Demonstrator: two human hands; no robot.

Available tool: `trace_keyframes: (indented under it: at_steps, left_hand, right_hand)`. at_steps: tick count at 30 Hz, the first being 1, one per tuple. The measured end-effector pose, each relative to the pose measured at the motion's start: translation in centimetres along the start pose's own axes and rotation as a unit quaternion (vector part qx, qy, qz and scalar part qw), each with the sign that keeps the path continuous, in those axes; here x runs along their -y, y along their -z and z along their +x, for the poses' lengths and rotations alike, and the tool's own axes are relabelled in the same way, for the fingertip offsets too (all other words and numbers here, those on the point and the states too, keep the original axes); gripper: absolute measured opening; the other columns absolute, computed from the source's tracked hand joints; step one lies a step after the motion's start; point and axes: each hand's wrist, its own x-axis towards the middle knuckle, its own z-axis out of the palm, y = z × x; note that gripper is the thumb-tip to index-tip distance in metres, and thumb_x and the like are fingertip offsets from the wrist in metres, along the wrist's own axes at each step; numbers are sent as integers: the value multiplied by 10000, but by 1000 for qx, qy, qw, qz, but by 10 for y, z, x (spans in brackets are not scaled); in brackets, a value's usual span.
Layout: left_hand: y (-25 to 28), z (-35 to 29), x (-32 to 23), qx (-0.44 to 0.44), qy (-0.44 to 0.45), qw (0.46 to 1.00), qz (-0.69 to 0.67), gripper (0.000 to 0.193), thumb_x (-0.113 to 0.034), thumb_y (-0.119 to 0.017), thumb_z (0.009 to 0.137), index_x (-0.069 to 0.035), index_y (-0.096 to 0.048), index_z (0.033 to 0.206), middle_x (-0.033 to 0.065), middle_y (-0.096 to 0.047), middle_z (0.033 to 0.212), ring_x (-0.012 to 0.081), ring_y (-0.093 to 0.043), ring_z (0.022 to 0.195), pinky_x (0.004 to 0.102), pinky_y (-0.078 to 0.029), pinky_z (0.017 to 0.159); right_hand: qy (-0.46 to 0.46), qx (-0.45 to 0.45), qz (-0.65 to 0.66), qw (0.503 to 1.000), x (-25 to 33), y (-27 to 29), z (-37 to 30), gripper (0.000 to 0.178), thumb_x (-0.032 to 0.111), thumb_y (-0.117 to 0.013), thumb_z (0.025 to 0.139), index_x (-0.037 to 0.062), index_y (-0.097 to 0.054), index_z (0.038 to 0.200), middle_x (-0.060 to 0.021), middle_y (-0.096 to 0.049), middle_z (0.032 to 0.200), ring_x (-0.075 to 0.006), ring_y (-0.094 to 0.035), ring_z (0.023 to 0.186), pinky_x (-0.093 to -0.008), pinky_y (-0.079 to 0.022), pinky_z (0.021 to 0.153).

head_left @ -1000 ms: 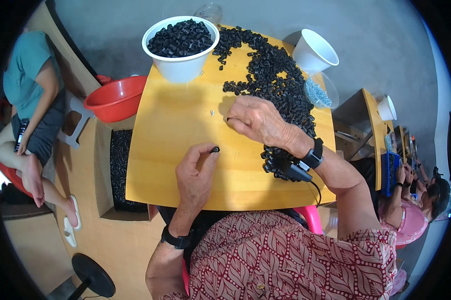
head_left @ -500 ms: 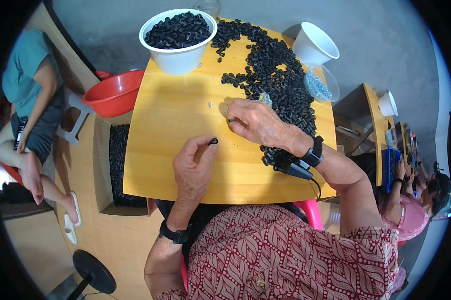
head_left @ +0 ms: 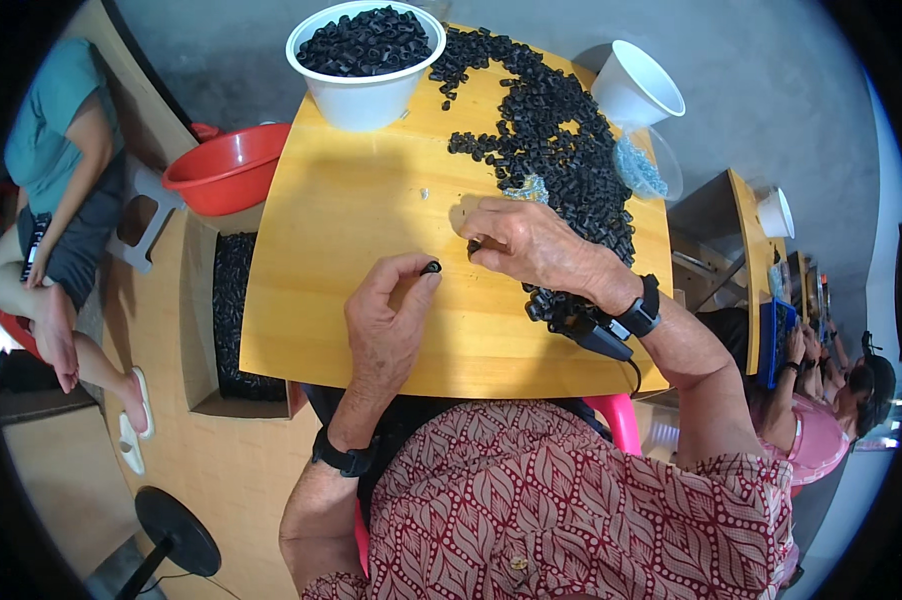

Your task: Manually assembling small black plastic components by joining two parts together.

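The right hand (head_left: 538, 248) partly hides a black piece (head_left: 474, 247), and the lower edge crops the patterned shirt (head_left: 571, 490).

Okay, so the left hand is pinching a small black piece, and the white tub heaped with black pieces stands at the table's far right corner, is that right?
Not quite: the head view shows the white tub heaped with black pieces at the table's far left corner. The left hand is indeed pinching a small black piece.

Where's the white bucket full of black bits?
In the head view, the white bucket is at the top, left of the middle. It stands at the table's far left corner, between the red tub and the loose black bits.
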Motion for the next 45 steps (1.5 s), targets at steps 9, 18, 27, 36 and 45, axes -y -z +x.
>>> trace_keyframes:
  at_steps: [9, 18, 27, 36, 45]
  left_hand:
    - [-3, 0, 0, -25, -9, 999, -34, 160, -40, -701, 920, 18, -671, 1066, 58, -707, 990, 130, -650, 942, 273, -506, 876]
    - [-6, -2, -27, 65, 111, 973, -194, 177, -26, -690, 941, 12, -702, 1113, 28, -706, 1052, 90, -636, 974, 234, -502, 889]
    - [-5, -4, -25, 82, 111, 965, -222, 180, -20, -688, 942, 15, -709, 1117, 29, -719, 1042, 85, -646, 960, 228, -513, 878]
    - [-8, -4, -22, 118, 87, 955, -257, 179, -8, -682, 944, 8, -704, 1121, 41, -715, 1064, 97, -647, 982, 243, -520, 896]
    - [-15, -4, -29, 100, 70, 965, -232, 176, 2, -666, 952, 15, -695, 1126, 42, -712, 1056, 101, -651, 980, 244, -523, 896]
  right_hand:
    - [41, -69, 17, 997, 3, -5, -9, 160, 20, -713, 826, 12, -618, 955, -118, -599, 878, -326, -641, 757, -406, -523, 646]
    - [84, -144, 66, 984, 35, -2, -16, 131, -3, -721, 838, 17, -647, 944, -76, -621, 886, -209, -623, 765, -345, -523, 671]
    - [-57, -92, 289, 951, 36, 5, -24, 145, 13, -754, 839, 12, -715, 978, -20, -652, 876, -111, -582, 785, -263, -469, 692]
    - [-27, -98, 307, 946, 27, 9, -32, 154, 9, -775, 821, 9, -748, 972, -40, -661, 865, -136, -596, 802, -284, -482, 709]
    - [51, -186, 182, 964, 33, 15, -41, 148, 42, -767, 826, 14, -737, 968, -76, -687, 880, -179, -655, 765, -300, -517, 664]
